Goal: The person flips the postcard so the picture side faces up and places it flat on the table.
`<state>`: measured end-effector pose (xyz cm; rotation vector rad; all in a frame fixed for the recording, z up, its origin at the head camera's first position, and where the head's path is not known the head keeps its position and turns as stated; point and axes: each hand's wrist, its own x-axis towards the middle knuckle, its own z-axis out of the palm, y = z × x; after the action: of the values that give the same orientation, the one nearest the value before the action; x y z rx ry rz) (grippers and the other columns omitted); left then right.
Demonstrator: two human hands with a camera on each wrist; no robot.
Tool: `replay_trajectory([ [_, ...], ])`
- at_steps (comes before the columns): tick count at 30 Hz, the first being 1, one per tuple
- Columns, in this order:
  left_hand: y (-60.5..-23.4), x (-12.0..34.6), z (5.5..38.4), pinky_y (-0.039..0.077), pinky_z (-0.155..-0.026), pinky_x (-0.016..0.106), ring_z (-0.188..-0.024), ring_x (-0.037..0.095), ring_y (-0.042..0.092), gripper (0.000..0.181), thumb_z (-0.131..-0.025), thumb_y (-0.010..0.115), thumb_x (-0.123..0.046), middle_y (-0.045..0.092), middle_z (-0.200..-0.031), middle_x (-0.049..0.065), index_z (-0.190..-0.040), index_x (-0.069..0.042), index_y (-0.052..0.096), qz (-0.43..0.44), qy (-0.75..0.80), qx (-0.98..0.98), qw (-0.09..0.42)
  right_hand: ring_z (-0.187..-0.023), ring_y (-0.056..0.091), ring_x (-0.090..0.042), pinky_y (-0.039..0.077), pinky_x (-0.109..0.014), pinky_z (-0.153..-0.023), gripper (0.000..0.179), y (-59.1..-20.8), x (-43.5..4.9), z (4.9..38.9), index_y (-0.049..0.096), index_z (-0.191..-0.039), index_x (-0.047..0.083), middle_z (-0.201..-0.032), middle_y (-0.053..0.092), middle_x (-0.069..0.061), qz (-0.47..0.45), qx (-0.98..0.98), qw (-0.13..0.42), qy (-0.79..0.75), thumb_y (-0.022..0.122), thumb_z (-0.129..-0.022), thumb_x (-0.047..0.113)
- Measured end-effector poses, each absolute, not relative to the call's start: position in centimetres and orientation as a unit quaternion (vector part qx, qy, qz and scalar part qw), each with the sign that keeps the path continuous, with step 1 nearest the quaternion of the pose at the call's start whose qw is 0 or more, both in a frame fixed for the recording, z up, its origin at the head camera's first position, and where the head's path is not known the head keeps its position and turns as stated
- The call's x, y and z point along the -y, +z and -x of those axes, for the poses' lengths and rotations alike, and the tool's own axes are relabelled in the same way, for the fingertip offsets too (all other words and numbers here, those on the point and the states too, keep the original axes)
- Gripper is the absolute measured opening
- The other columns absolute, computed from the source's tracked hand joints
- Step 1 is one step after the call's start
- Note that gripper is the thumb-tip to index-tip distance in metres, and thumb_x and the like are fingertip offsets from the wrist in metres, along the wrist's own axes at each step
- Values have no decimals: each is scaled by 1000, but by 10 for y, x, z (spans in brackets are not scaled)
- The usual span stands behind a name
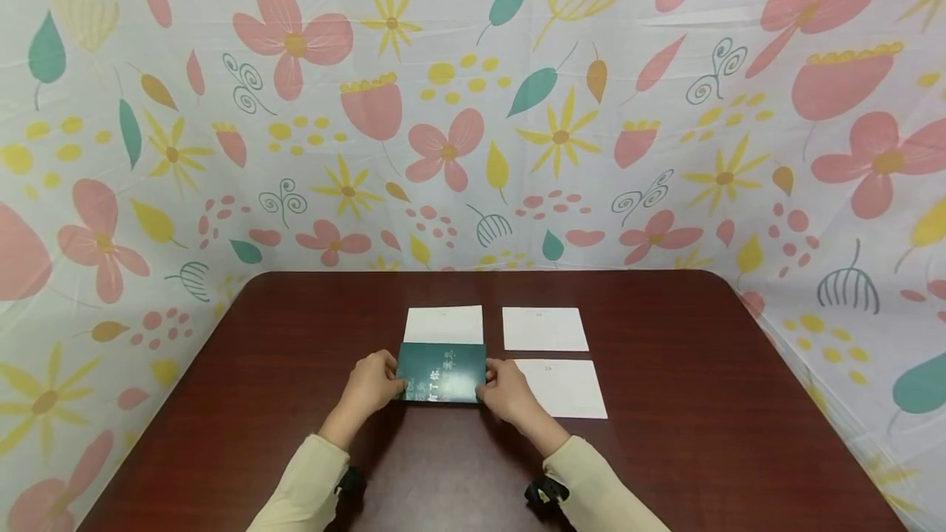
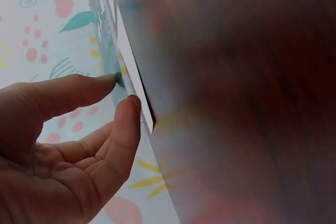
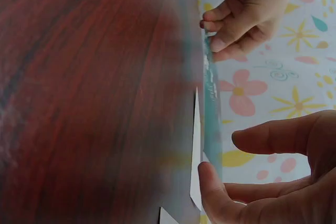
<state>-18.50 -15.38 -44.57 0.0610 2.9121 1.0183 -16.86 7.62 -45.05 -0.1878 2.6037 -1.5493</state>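
A teal card (image 1: 441,372) with white lettering is between my two hands above the table, overlapping the lower part of a white card (image 1: 443,324). My left hand (image 1: 372,382) pinches its left edge; the thumb and a fingertip (image 2: 134,106) meet close around it in the left wrist view. At the right edge is my right hand (image 1: 512,391). In the right wrist view its thumb (image 3: 252,137) stands a little off the card, while a finger reaches along the card's other side. What lies under the teal card is hidden.
Two more white cards, an upper one (image 1: 544,329) and a lower one (image 1: 569,389), lie to the right; the lower one is partly behind my right hand. Everything rests on a dark red-brown table (image 1: 665,466). A flower-patterned cloth (image 1: 473,105) hangs around it.
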Motion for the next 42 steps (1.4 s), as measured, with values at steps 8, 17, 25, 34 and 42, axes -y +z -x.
replay_trajectory([
  [8,-448,153,188,51,-59,35,-59,17,59,40,-80,76,-5,60,-73,8,-112,12,58,-30,311,-948,53,-77,54,-17,50,-33,-68,56,-451,-74,166,41,-128,-25,-99,56,-21,59,-857,76,-506,62,-80,-3],
  [17,-446,150,188,53,-71,41,-82,28,63,45,-80,76,-9,65,-101,23,-114,15,59,-37,269,-960,64,-87,55,-25,51,-41,-76,57,-451,-73,165,41,-128,-25,-105,56,-25,57,-864,95,-491,64,-84,3],
  [25,-446,149,186,51,-63,38,-71,24,60,39,-80,77,-10,66,-91,20,-106,15,63,-46,260,-963,60,-106,55,-40,49,-49,-85,57,-452,-72,165,42,-127,-25,-110,55,-30,52,-867,101,-486,65,-85,7],
  [34,-447,147,187,53,-68,41,-77,26,62,45,-82,76,-12,64,-102,26,-111,17,60,-41,265,-961,68,-110,54,-44,48,-52,-88,57,-450,-73,164,42,-128,-25,-115,55,-33,56,-866,98,-488,64,-85,7],
  [42,-446,138,181,51,-82,49,-99,42,60,49,-85,72,-14,58,-112,31,-118,18,55,-46,260,-963,47,-103,56,-37,49,-50,-86,58,-453,-76,161,44,-128,-22,-111,57,-28,63,-868,88,-485,66,-84,7],
])
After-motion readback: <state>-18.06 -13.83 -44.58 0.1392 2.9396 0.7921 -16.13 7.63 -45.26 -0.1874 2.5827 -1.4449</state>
